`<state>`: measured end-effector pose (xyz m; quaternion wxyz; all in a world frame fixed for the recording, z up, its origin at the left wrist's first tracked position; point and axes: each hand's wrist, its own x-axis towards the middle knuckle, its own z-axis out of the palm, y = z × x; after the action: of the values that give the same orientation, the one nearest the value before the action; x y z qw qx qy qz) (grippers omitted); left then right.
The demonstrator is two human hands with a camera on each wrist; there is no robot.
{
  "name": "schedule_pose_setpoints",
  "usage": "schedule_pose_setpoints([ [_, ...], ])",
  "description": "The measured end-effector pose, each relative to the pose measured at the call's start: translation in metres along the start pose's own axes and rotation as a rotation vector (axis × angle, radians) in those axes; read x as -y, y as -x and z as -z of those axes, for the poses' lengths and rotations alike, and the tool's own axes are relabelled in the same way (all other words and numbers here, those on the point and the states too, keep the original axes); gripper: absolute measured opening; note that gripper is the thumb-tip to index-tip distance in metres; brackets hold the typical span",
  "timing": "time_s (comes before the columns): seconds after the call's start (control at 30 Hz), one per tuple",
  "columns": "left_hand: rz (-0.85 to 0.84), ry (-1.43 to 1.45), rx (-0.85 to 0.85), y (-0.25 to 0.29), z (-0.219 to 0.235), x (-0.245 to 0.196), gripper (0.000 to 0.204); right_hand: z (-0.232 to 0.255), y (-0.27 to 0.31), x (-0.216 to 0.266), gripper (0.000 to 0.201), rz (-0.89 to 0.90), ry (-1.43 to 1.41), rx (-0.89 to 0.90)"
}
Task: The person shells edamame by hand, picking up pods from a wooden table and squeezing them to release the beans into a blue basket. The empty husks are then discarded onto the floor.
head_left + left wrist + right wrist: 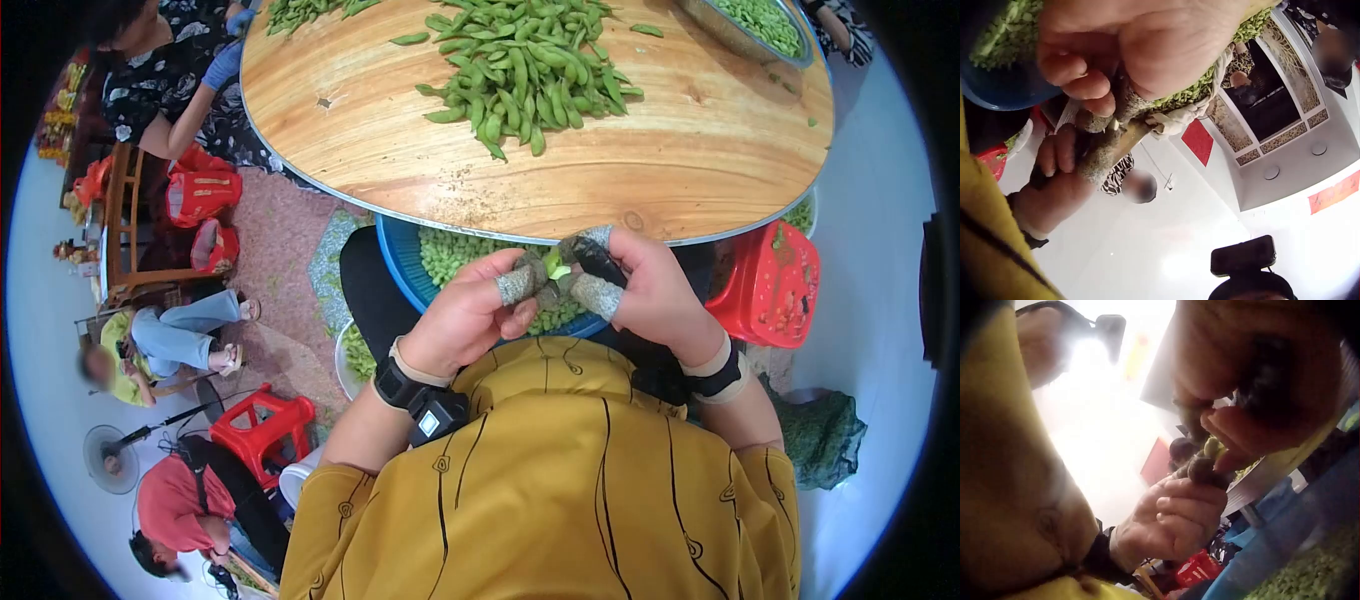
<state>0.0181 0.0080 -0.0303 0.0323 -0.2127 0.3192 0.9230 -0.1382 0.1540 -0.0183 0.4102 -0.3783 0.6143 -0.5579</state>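
Note:
In the head view both hands meet over a blue basin (398, 262) of shelled green beans. A green soybean pod (556, 266) sits between their fingertips, mostly covered by them. My left hand (465, 312) pinches it from the left, with grey coverings on thumb and forefinger. From the right, my right hand (655, 283) pinches the same pod; its thumb and fingers wear grey coverings too, and something dark lies across its fingers. A pale green bit of the pod (1212, 447) shows between the fingers in the right wrist view.
A heap of unshelled pods (530, 75) lies on the round wooden table (350, 130), beside a metal bowl (735, 32) of shelled beans. Red stools (775, 285) stand right and left. A person with blue gloves (222, 66) is at the table's left; others sit behind, near a fan (110, 458).

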Motion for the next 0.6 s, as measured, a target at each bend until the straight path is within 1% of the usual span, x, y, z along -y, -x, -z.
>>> schedule_pose_setpoints([
  [0.07,0.006,0.008,0.022,0.000,0.001,0.001,0.021,0.005,-0.002,0.016,0.030,-0.351,-0.101,0.080],
  [0.13,0.035,0.191,0.144,0.000,0.004,0.001,0.021,0.003,-0.005,0.019,0.028,-0.340,-0.119,0.089],
  [0.17,0.029,0.192,0.147,0.000,0.003,0.000,0.021,0.002,-0.007,0.021,0.025,-0.332,-0.144,0.100],
  [0.2,0.048,0.120,0.070,0.002,-0.002,-0.005,0.022,0.001,-0.008,0.017,0.025,-0.331,-0.138,0.102],
  [0.23,0.066,0.050,-0.008,0.003,-0.004,-0.007,0.023,-0.001,-0.009,0.008,0.023,-0.154,0.100,0.069],
  [0.27,0.062,0.053,-0.006,0.002,0.000,-0.007,0.023,-0.002,-0.009,0.003,0.022,0.026,0.337,0.037],
  [0.3,0.070,-0.095,-0.004,0.001,0.006,-0.006,0.021,-0.003,-0.010,0.004,0.022,0.027,0.343,0.038],
  [0.33,0.077,-0.244,-0.003,0.000,0.009,-0.007,0.019,-0.005,-0.010,0.005,0.022,0.109,0.425,0.050],
  [0.37,0.072,-0.241,0.000,0.000,0.010,-0.007,0.019,-0.007,-0.011,0.006,0.023,0.191,0.507,0.062],
  [0.4,0.070,-0.224,-0.002,0.001,0.009,-0.008,0.018,-0.009,-0.011,0.017,0.021,0.202,0.634,0.084],
  [0.43,0.070,-0.206,-0.003,0.001,0.008,-0.009,0.017,-0.012,-0.010,0.017,0.021,0.204,0.639,0.086],
  [0.47,0.066,-0.205,0.000,0.002,0.008,-0.010,0.017,-0.015,-0.010,0.017,0.019,0.241,0.719,0.053],
  [0.5,0.078,-0.234,-0.013,0.003,0.007,-0.010,0.017,-0.016,-0.009,0.017,0.018,0.279,0.799,0.019],
  [0.53,0.089,-0.264,-0.025,0.004,0.007,-0.011,0.018,-0.018,-0.009,0.019,0.018,0.280,0.807,0.018],
  [0.57,0.085,-0.262,-0.019,0.008,0.008,-0.013,0.018,-0.018,-0.008,0.022,0.017,0.275,0.829,0.062],
  [0.6,0.080,-0.371,-0.044,0.016,0.012,-0.017,0.018,-0.018,-0.009,0.024,0.016,0.269,0.848,0.107],
])
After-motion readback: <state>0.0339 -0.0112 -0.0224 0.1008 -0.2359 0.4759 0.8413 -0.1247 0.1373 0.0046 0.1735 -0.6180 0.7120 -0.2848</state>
